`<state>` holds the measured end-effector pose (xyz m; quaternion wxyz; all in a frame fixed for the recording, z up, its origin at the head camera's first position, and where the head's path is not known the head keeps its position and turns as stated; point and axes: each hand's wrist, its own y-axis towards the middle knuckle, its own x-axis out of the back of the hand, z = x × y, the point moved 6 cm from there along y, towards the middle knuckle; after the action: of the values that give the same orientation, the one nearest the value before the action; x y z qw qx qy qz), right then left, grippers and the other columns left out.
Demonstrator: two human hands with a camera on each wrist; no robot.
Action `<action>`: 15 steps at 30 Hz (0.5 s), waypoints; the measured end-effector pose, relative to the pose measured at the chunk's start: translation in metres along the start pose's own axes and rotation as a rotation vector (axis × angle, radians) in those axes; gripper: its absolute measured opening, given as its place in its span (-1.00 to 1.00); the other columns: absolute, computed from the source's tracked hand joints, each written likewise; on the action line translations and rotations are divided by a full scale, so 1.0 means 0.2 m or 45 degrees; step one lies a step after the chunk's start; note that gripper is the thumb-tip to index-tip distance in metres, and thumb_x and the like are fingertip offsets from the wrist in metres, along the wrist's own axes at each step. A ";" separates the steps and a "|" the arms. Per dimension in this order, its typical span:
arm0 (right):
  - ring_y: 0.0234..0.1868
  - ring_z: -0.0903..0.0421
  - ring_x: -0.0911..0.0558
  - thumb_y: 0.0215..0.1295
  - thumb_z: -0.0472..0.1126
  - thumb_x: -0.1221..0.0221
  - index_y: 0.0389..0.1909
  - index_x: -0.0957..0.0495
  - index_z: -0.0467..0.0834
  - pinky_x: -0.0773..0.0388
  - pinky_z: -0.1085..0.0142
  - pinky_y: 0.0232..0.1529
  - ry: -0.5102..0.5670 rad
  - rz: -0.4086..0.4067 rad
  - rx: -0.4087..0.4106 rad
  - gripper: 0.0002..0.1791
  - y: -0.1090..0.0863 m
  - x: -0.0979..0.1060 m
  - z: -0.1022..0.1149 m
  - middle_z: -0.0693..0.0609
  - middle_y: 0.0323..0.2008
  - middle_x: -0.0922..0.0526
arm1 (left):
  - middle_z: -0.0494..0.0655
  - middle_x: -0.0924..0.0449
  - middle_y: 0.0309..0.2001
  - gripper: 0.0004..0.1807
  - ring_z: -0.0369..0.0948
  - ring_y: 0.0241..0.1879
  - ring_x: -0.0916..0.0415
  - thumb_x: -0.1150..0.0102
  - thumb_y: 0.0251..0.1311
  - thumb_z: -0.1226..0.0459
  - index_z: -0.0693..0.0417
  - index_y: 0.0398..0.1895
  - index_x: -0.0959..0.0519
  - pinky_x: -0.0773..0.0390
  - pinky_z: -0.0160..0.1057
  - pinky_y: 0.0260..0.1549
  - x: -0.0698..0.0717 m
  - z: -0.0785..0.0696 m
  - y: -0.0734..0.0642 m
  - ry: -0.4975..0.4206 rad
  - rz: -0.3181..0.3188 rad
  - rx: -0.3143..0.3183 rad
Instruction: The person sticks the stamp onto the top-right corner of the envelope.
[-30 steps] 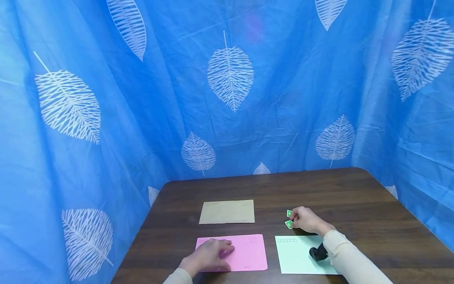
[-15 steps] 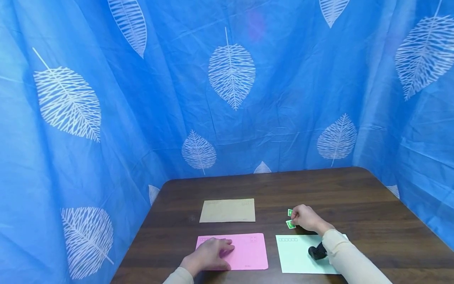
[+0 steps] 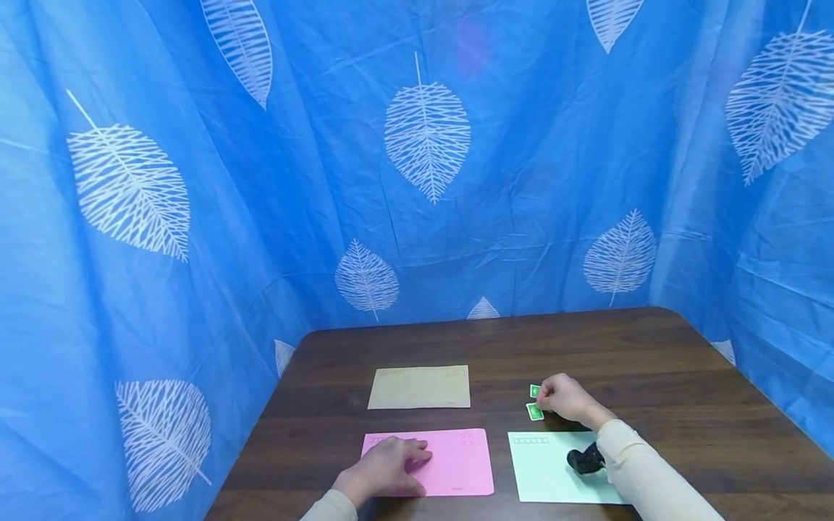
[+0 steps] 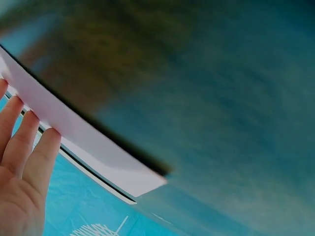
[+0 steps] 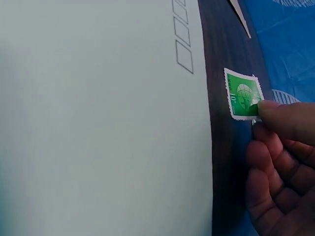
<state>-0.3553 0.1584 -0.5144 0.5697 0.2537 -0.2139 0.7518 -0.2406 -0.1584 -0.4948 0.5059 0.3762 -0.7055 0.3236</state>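
My right hand pinches a green postage stamp with a white perforated edge between thumb and fingertips, above the far edge of the mint-green envelope. A second green stamp lies just beyond the held one on the table. On the pink envelope my left hand rests with its fingers spread, nearly straight in the left wrist view. Small printed boxes run along the top of both envelopes.
A tan envelope lies farther back on the dark wooden table. A black wrist-worn device sits at the right sleeve, over the mint-green envelope. Blue curtain with white leaf prints surrounds the table's far sides.
The stamp in my right fingers has turned slightly and now stands straighter. My left hand stays in place on the pink envelope.
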 end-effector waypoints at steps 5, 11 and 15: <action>-0.53 0.13 -0.41 0.24 -0.44 -0.24 -0.54 -0.55 -0.30 -0.35 0.33 -0.51 0.070 0.050 -0.007 -0.83 0.01 -0.01 0.01 0.03 -0.60 -0.47 | -0.17 -0.65 0.20 -0.44 -0.13 0.23 -0.59 -0.56 -0.10 0.04 -0.15 0.08 -0.71 -0.57 -0.16 0.20 0.00 0.01 0.00 -0.016 0.013 0.030; -0.46 0.10 -0.47 0.27 -0.44 -0.20 -0.48 -0.57 -0.31 -0.44 0.31 -0.44 0.149 0.098 -0.035 -0.87 0.03 -0.03 -0.01 -0.01 -0.53 -0.53 | -0.17 -0.65 0.21 -0.42 -0.12 0.23 -0.59 -0.57 -0.11 0.03 -0.14 0.09 -0.70 -0.56 -0.16 0.21 0.01 0.01 0.00 0.008 0.012 0.026; -0.43 0.08 -0.50 0.27 -0.44 -0.20 -0.46 -0.57 -0.32 -0.50 0.28 -0.39 0.220 0.116 -0.071 -0.89 0.04 -0.04 -0.02 -0.02 -0.49 -0.56 | -0.17 -0.65 0.21 -0.40 -0.13 0.22 -0.59 -0.57 -0.12 0.02 -0.15 0.10 -0.70 -0.56 -0.17 0.20 0.00 0.01 0.00 0.036 0.008 0.015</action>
<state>-0.3619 0.1533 -0.5228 0.5582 0.1622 -0.1961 0.7897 -0.2425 -0.1601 -0.4950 0.5126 0.3723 -0.6976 0.3348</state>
